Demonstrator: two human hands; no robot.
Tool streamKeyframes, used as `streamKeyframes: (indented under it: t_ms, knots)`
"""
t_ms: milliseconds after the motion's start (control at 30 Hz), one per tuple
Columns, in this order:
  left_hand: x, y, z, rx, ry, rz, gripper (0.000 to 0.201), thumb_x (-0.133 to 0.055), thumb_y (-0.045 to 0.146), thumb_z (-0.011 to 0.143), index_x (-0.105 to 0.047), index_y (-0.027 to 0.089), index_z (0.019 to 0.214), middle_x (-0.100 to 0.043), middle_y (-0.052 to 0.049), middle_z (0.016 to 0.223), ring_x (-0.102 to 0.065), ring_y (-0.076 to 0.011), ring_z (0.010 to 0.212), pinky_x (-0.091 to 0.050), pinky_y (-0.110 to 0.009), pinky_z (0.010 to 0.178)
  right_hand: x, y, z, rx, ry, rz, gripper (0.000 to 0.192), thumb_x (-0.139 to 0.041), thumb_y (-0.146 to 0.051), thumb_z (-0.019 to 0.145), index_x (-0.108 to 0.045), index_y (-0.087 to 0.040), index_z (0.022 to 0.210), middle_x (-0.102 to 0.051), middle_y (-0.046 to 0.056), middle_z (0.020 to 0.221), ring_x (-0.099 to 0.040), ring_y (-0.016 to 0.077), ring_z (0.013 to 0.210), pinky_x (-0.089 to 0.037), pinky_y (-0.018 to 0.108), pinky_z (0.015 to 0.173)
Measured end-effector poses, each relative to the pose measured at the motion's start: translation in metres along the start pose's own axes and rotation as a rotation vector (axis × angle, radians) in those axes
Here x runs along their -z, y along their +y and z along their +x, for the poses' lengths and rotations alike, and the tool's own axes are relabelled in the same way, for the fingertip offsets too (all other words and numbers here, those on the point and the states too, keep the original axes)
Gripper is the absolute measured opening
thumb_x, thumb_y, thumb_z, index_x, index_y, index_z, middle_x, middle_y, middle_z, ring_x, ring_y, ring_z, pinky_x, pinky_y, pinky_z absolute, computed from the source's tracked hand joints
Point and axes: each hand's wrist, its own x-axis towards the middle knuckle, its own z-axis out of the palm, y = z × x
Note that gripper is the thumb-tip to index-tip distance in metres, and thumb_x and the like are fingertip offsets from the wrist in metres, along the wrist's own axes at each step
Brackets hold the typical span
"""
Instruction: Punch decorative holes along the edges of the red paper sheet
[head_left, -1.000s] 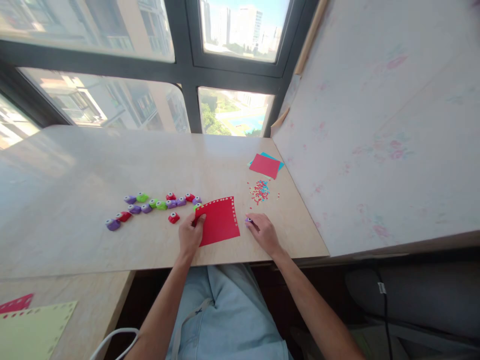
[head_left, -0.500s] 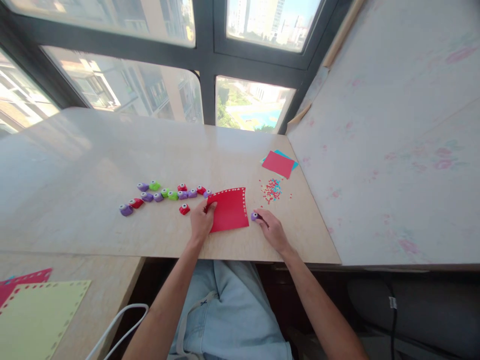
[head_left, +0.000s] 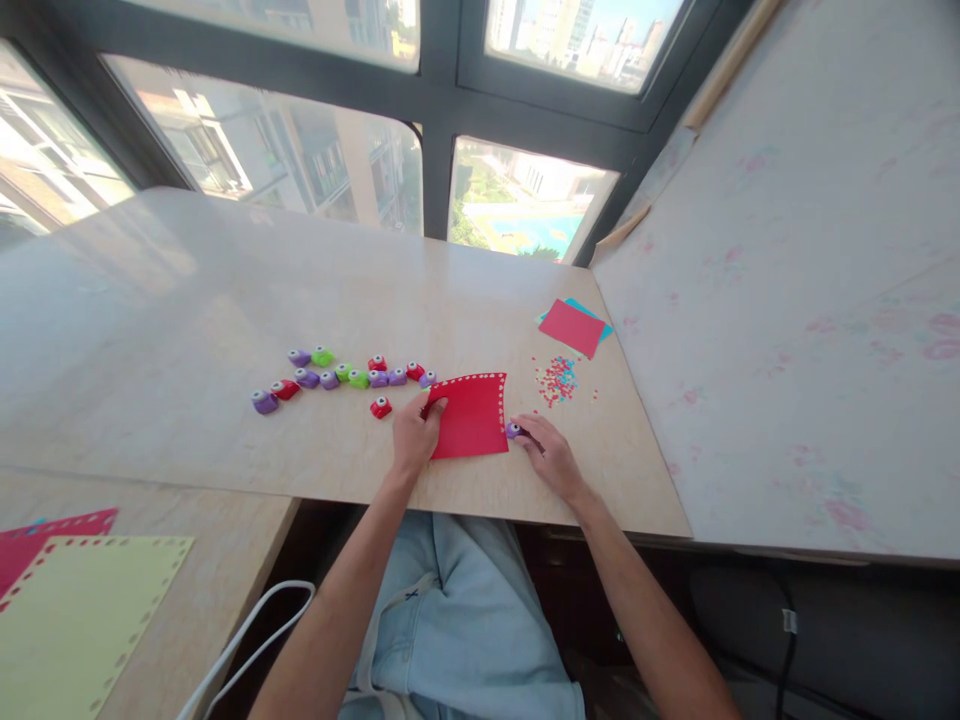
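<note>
A red paper sheet (head_left: 474, 418) with punched holes along its top and right edges lies near the table's front edge. My left hand (head_left: 416, 435) pins down its left side with fingers on the paper. My right hand (head_left: 550, 455) grips a small purple paper punch (head_left: 513, 430) that touches the sheet's lower right edge. A row of several small purple, green and red punches (head_left: 352, 376) lies to the left, and one red punch (head_left: 381, 407) sits apart close to my left hand.
A pile of red and blue paper dots (head_left: 556, 379) lies behind my right hand. A red sheet on a blue sheet (head_left: 571, 327) sits at the table's back right. A tilted white board (head_left: 787, 290) bounds the right. Punched yellow-green paper (head_left: 82, 620) and red paper (head_left: 52, 530) lie lower left.
My right hand has brought the purple punch leftward up to the red sheet's right edge. My left hand stays on the sheet. The camera view has shifted.
</note>
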Motion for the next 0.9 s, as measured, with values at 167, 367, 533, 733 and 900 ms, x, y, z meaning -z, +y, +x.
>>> streamKeyframes:
  t_ms: [167, 367, 533, 733, 900]
  knots:
    - [0.0010, 0.0024, -0.0009, 0.002, 0.001, -0.026, 0.026, -0.050, 0.037, 0.088, -0.066, 0.016, 0.087, -0.066, -0.002, 0.075, -0.055, -0.0154, 0.066, -0.039, -0.025, 0.060, 0.0009, -0.0008, 0.0010, -0.002, 0.012, -0.035, 0.030, -0.050, -0.024, 0.094, -0.064, -0.025, 0.120, -0.068, 0.009, 0.115, -0.060, 0.0230, 0.109, -0.047, 0.046, 0.100]
    - [0.0010, 0.0013, -0.0005, -0.007, 0.008, 0.004, 0.025, -0.050, 0.036, 0.087, -0.066, 0.016, 0.088, -0.067, -0.002, 0.076, -0.056, -0.0158, 0.067, -0.039, -0.025, 0.061, 0.0034, -0.0015, 0.0033, 0.007, 0.004, -0.037, 0.027, -0.051, -0.021, 0.092, -0.067, -0.025, 0.114, -0.070, 0.008, 0.108, -0.061, 0.0237, 0.103, -0.049, 0.045, 0.093]
    - [0.0009, 0.0012, -0.0007, -0.001, 0.008, 0.012, 0.025, -0.051, 0.035, 0.087, -0.066, 0.016, 0.087, -0.066, -0.003, 0.076, -0.055, -0.0162, 0.067, -0.039, -0.026, 0.061, 0.0034, 0.0012, 0.0027, -0.006, -0.009, -0.002, 0.025, -0.051, -0.021, 0.091, -0.067, -0.024, 0.111, -0.070, 0.008, 0.106, -0.061, 0.0235, 0.101, -0.049, 0.044, 0.092]
    - [0.0018, 0.0020, -0.0010, 0.001, 0.012, -0.031, 0.022, -0.052, 0.033, 0.087, -0.066, 0.016, 0.087, -0.067, -0.003, 0.076, -0.057, -0.0161, 0.068, -0.039, -0.026, 0.062, 0.0035, 0.0023, 0.0021, -0.018, -0.021, 0.005, 0.024, -0.052, -0.021, 0.091, -0.067, -0.024, 0.110, -0.070, 0.008, 0.106, -0.061, 0.0234, 0.102, -0.049, 0.043, 0.092]
    - [0.0018, 0.0011, -0.0016, -0.002, 0.016, -0.046, 0.023, -0.052, 0.034, 0.087, -0.065, 0.016, 0.085, -0.067, -0.002, 0.076, -0.057, -0.0160, 0.069, -0.040, -0.025, 0.063, 0.0041, 0.0023, 0.0028, -0.025, -0.023, 0.011, 0.024, -0.053, -0.022, 0.091, -0.067, -0.025, 0.110, -0.070, 0.008, 0.106, -0.061, 0.0235, 0.102, -0.049, 0.043, 0.091]
